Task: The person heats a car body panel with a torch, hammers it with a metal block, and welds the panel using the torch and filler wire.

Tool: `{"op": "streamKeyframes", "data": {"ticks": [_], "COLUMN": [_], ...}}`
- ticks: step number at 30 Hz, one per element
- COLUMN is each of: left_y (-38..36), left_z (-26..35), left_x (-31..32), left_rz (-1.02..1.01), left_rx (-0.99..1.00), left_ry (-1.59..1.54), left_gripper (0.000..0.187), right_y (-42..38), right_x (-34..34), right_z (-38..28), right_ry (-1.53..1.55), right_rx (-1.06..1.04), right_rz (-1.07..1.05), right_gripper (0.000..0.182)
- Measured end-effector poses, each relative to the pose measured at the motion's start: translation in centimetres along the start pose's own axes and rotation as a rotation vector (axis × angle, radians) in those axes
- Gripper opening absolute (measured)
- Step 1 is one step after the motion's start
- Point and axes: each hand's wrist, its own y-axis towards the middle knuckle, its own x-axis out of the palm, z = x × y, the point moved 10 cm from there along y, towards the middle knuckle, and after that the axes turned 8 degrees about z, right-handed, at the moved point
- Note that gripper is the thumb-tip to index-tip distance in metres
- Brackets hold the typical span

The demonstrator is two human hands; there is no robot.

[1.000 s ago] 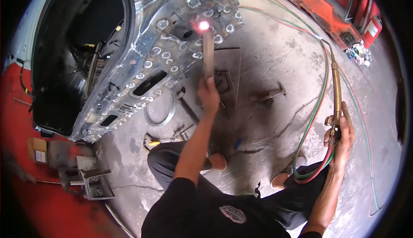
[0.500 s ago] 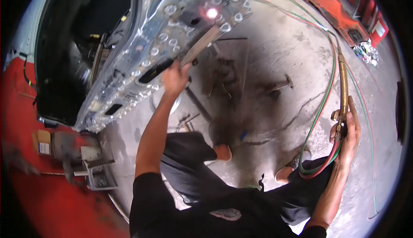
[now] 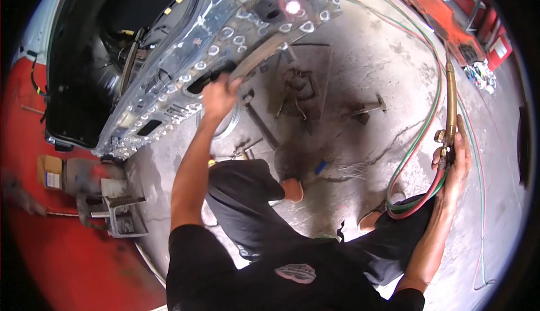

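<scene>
A long brown bar-like tool [image 3: 261, 55], perhaps a slapping bar or a handle, is gripped near its lower end by my left hand [image 3: 219, 98]. It lies along the lower edge of a bare car body panel [image 3: 216, 32], dotted with round weld-like marks. Close to the bar's far end, a bright spot [image 3: 293, 7] glows pinkish-white on the metal. My right hand [image 3: 458, 159] is closed around the valve end of a brass gas torch [image 3: 450, 97]. The torch points upward, with no flame visible at its tip. Red and green hoses [image 3: 413, 167] loop from it.
On the concrete floor lie a hammer [image 3: 365, 109], a dark square plate [image 3: 320, 80], a blue object [image 3: 321, 167] and a wire coil [image 3: 228, 125]. A metal stand [image 3: 126, 215] is at left. An orange-red panel [image 3: 422, 7] is at upper right.
My left hand and the bar have shifted slightly left and, relative to the panel, the glowing spot now looks smaller and paler. My right hand still holds the torch. The view has moved a little.
</scene>
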Motion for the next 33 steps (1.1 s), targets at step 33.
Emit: {"op": "streamKeyframes", "data": {"ticks": [33], "left_y": [-11.2], "left_z": [-0.6], "left_x": [4.1], "left_rz": [0.022], "left_rx": [-0.289], "left_ry": [-0.357], "left_gripper": [0.043], "right_y": [-0.4], "right_x": [-2.7], "right_z": [0.5], "right_ry": [-0.028], "right_rx": [-0.02], "right_rz": [-0.057], "right_gripper": [0.081]}}
